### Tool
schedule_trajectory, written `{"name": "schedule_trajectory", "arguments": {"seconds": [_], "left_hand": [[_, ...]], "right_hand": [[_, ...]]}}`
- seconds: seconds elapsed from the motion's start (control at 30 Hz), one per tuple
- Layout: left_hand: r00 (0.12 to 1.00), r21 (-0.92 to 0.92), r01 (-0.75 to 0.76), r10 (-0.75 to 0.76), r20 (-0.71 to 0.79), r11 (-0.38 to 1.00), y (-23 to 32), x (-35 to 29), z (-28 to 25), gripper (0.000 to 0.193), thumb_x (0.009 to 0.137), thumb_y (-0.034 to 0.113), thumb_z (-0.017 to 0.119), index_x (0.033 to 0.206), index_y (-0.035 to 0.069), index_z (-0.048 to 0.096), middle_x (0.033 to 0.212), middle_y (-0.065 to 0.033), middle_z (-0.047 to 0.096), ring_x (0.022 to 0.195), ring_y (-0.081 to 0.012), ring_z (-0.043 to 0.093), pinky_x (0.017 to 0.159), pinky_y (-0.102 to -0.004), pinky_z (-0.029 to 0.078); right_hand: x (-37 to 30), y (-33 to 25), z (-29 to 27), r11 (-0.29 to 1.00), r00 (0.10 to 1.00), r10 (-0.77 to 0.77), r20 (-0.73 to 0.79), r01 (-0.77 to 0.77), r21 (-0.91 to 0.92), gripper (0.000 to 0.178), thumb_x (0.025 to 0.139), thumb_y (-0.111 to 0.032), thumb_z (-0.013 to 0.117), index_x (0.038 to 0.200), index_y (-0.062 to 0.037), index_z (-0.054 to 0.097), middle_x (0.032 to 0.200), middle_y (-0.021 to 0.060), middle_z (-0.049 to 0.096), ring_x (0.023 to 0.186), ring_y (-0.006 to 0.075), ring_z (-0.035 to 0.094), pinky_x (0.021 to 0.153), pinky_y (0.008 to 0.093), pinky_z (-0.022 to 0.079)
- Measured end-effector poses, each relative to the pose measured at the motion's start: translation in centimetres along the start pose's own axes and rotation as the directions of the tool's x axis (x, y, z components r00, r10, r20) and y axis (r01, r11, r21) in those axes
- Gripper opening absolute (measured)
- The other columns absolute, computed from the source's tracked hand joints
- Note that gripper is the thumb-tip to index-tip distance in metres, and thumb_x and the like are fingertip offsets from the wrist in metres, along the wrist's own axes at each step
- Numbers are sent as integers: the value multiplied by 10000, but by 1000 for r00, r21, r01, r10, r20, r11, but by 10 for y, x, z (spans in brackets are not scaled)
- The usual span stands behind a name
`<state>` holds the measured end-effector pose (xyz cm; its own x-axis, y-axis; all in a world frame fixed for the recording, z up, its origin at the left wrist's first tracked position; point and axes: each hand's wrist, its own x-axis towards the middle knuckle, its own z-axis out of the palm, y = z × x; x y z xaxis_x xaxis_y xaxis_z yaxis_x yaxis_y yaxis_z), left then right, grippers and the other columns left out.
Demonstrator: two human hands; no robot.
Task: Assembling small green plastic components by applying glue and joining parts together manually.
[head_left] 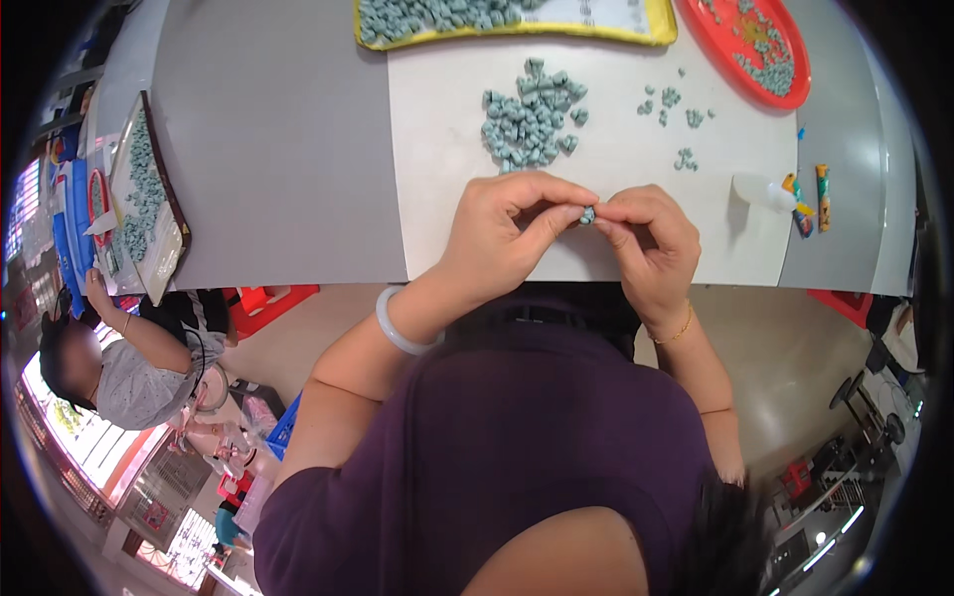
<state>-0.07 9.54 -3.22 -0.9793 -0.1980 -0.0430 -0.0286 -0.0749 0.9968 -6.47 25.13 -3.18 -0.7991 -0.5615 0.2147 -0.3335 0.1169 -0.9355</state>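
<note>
Between my fingertips, near the front of a white sheet (437,199), is a small grey-green piece (587,215) with darker marks. My left hand (512,230) is closed in a pinch on its left side. My right hand (653,238) pinches toward it from the right, thumb and forefinger touching it. Just beyond my left hand lies a pile of similar grey-green pieces (532,119), chunky and rounded. Several smaller bits (671,96) are scattered to the right of that pile. Its exact kind is too small to tell.
A yellow-rimmed tray (556,38) of the pieces stands at the far edge. At far right is a red oval tray (694,30). A white translucent bottle (763,192) and small tubes (823,199) lie at right. Another person (149,372) works at left beside a tray (171,233).
</note>
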Motion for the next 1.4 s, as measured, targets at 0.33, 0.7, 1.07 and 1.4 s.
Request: {"name": "schedule_trajectory", "arguments": {"seconds": [0.33,0.7,1.07,1.4], "left_hand": [[990,333,-95,124,-69,938,43,37,-21,136,745,92,675,863,30,649,791,-24,635,695,-82,558,628,-223,445],[816,749,-527,486,313,402,27,98,-60,206,696,-3,608,890,44,656,904,-85,636,759,-239,606,680,-312,493],[849,730,-516,379,367,449,35,78,-52,223,710,-26,604,922,33,640,871,-78,601,765,-207,605,679,-300,497],[998,-14,55,-55,-23,998,15,1,3,175,746,-19,648,919,-11,625,884,-87,582,752,-145,613,690,-238,514]], "right_hand": [[-12,-1,0,974,991,122,-59,-108,198,276,815,24,578,1082,10,507,772,45,561,688,90,527,630,193,432],[-8,2,-3,982,996,86,-39,-78,170,263,813,43,553,1072,13,517,773,40,554,683,82,519,625,191,424],[-29,5,-27,947,804,-321,-501,292,-137,284,761,80,559,1025,20,475,922,80,488,829,149,478,771,262,390],[-12,31,-105,947,944,178,-278,-241,-214,334,857,-59,540,1170,-14,434,1135,63,489,1005,145,511,887,291,389]]}}
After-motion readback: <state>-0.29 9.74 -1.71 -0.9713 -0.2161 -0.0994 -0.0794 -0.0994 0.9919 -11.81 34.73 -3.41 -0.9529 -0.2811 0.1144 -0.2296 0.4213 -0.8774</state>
